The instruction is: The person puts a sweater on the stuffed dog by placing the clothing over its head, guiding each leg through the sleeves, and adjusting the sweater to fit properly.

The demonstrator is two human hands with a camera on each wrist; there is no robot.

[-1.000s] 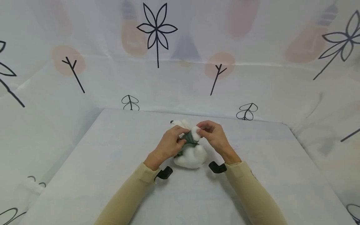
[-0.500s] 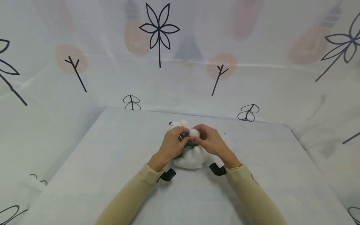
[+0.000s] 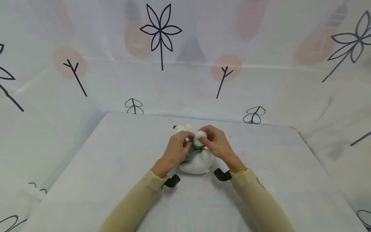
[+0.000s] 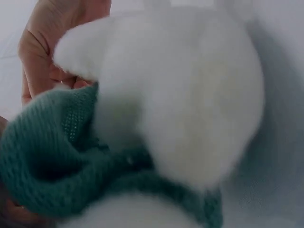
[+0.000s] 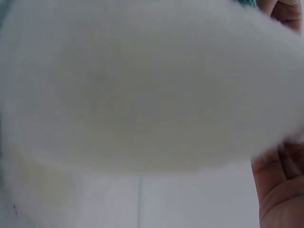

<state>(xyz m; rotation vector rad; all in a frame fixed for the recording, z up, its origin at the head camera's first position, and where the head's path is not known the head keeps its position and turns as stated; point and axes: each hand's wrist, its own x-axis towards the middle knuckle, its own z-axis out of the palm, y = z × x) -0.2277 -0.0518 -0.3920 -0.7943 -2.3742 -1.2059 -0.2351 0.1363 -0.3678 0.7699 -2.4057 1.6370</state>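
Note:
A white plush bear (image 3: 198, 163) lies on the table in front of me, its black nose pointing to the far left. It wears a green knitted garment (image 4: 47, 142), bunched into a fold in the left wrist view. My left hand (image 3: 175, 147) pinches this knit between curled fingers and thumb, beside the bear's head (image 3: 180, 129). With my right hand (image 3: 217, 141) I grip the bear's rounded white arm (image 3: 199, 138), fingers behind and thumb in front. White fur fills most of the right wrist view, where part of a hand shows at the right edge.
The white table (image 3: 121, 161) has a back edge just beyond the bear. A pale printed cloth (image 3: 185, 83) with plant drawings rises behind and at both sides. Black wrist mounts (image 3: 222, 175) hang by both cuffs, close over the table.
My hands have drawn closer together over the bear. The right hand has shifted slightly left with the white arm, and the green knit looks more bunched. The bear's body stays in place.

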